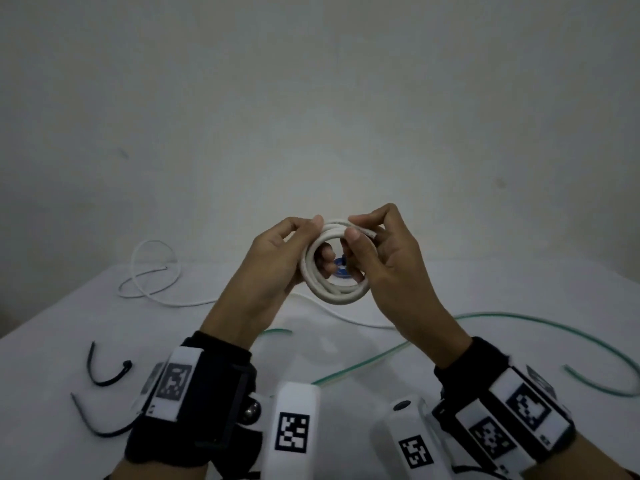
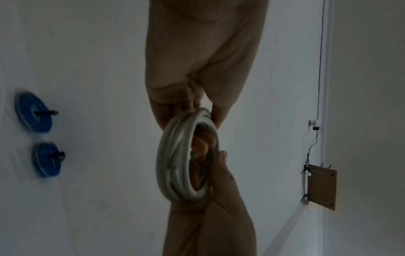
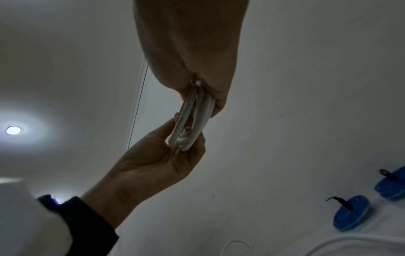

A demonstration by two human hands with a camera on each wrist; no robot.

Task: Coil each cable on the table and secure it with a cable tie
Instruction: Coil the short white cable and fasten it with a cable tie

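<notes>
Thick white cable coil [image 1: 332,268] wound, raised off counter [image 1: 41,362], gripped by both hands: left hand [image 1: 277,261], right hand [image 1: 388,268]. Not yet tied. Black plastic cable ties [image 1: 104,375] left of left hand. Thin white cable [image 1: 152,271], green cable [image 1: 540,323] uncoiled.

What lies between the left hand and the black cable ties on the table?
Nothing visible. The two black cable ties lie on bare table left of the left hand. But both it and the right hand grip the white cable coil.
</notes>
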